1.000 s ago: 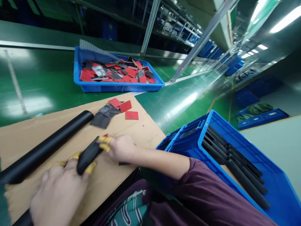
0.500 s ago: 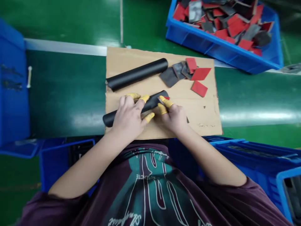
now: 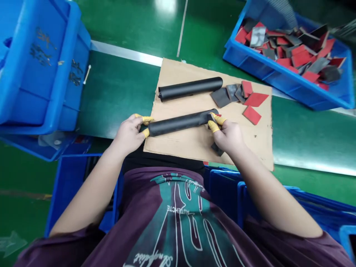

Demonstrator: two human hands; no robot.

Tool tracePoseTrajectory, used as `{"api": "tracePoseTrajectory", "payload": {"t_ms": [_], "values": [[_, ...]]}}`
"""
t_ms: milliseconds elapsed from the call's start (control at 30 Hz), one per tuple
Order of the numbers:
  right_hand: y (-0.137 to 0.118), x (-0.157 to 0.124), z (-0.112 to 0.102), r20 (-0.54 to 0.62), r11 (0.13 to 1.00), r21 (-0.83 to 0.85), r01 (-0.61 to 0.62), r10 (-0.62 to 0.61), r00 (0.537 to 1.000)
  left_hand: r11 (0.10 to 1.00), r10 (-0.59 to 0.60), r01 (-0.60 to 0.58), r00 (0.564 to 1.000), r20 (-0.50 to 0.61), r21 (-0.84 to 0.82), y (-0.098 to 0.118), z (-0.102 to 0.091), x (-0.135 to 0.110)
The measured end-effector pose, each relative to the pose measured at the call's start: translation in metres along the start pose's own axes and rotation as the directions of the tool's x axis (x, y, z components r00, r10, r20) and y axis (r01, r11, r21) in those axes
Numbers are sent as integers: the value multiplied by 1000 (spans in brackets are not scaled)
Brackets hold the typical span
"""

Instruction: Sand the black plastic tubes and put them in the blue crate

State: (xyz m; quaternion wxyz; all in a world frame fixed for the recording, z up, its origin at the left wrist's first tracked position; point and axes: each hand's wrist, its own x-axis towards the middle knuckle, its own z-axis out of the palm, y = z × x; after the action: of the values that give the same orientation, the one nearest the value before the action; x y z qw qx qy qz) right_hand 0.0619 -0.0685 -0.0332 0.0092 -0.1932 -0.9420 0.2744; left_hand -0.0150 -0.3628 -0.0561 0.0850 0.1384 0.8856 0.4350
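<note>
A black tube (image 3: 178, 123) lies across a cardboard sheet (image 3: 180, 142), tilted slightly up to the right. Its left end is pinched between the thumb and fingers of my left hand (image 3: 129, 134). At the right end, my right hand (image 3: 229, 134) is closed on a small dark pad (image 3: 210, 118) with a red side, pressed against the tube. Yellow covers wrap the fingertips of both hands. Behind lies a second black tube (image 3: 191, 88), touched by neither hand. Below my right hand, a dark flat piece (image 3: 217, 149) rests on the cardboard, partly hidden.
Loose grey pads (image 3: 221, 97) and red pads (image 3: 252, 115) lie on the cardboard's right. A blue bin (image 3: 258, 66) of similar pads stands behind at the right. Blue crates (image 3: 79, 74) rise at the left, and more blue bins (image 3: 225, 185) sit below the green bench (image 3: 306, 137).
My left hand has moved from the tube's middle to its left end. My right hand stays near the right end with the pad. The camera view has shifted left.
</note>
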Motion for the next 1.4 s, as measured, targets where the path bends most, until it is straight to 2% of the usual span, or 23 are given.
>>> {"api": "tracePoseTrajectory", "payload": {"t_ms": [100, 167, 233, 333, 400, 467, 533, 600, 667, 700, 767, 833, 867, 933, 1000, 1067, 1100, 1167, 1233, 1267, 1300, 1367, 1400], "values": [[2, 16, -11, -22, 1000, 16, 13, -13, 1000, 972, -65, 71, 997, 33, -226, 14, 4, -1], [0, 26, -16, -28, 998, 25, 52, -51, 998, 897, -113, 176, 978, 174, -405, 24, 11, -4], [-13, 23, -14, -39, 999, 9, 38, -38, 999, 848, -147, 265, 950, 276, -459, 33, 21, -10], [-48, -15, 6, -34, 995, -32, 98, -99, 995, 852, -187, 273, 956, 228, -446, 42, 35, -19], [-70, -46, 21, 99, 953, -71, 295, -288, 953, 862, -187, 258, 962, 198, -436, 44, 40, -23], [-78, -57, 26, 218, 914, -98, 395, -368, 904, 875, -170, 242, 965, 202, -419, 44, 39, -26], [-66, -43, 19, 179, 937, -141, 321, -294, 939, 892, -153, 228, 965, 212, -390, 44, 34, -28], [-46, -16, 6, 19, 980, -158, 122, -121, 992, 907, -145, 218, 965, 220, -361, 44, 30, -27], [-33, -1, -2, -93, 992, -124, -17, 5, 996, 921, -138, 208, 965, 223, -331, 45, 29, -27], [-34, -3, -1, -98, 994, -113, -16, 5, 995, 931, -130, 197, 966, 222, -308, 45, 29, -26], [-45, -21, 7, 9, 985, -122, 120, -120, 993, 957, -105, 159, 970, 219, -244, 44, 30, -26], [-58, -42, 16, 224, 931, -149, 333, -296, 928, 984, -73, 108, 972, 224, -145, 41, 32, -28], [-61, -46, 17, 274, 912, -136, 387, -341, 899, 995, -63, 80, 973, 223, -67, 39, 34, -29], [-56, -37, 9, 224, 938, -141, 315, -280, 933, 991, -36, 8, 978, 207, 136, 36, 36, -32], [-43, -15, -4, 51, 981, -191, 34, -25, 998, 943, 14, -75, 982, 186, 325, 36, 37, -35], [-34, -3, -11, -54, 971, -209, -118, 109, 993, 888, 63, -140, 981, 184, 437, 40, 39, -36], [-34, -6, -9, -59, 974, -203, -102, 92, 994, 864, 77, -160, 979, 188, 478, 42, 39, -36], [-42, -24, 2, 27, 983, -166, 75, -71, 997, 817, 98, -198, 973, 209, 542, 46, 39, -35], [-51, -44, 15, 149, 947, -116, 300, -282, 948, 788, 135, -250, 962, 237, 563, 46, 38, -33], [-51, -47, 18, 168, 939, -109, 325, -305, 938, 782, 158, -276, 955, 250, 559, 44, 38, -33], [-47, -44, 18, 141, 952, -121, 280, -263, 954, 782, 176, -295, 949, 260, 549, 42, 37, -33], [-30, -23, 9, 1, 989, -130, 75, -76, 997, 807, 186, -290, 952, 245, 514, 37, 37, -34], [-18, -8, 2, -63, 995, -97, 0, -6, 998, 839, 177, -259, 962, 210, 479, 35, 38, -34]]}}
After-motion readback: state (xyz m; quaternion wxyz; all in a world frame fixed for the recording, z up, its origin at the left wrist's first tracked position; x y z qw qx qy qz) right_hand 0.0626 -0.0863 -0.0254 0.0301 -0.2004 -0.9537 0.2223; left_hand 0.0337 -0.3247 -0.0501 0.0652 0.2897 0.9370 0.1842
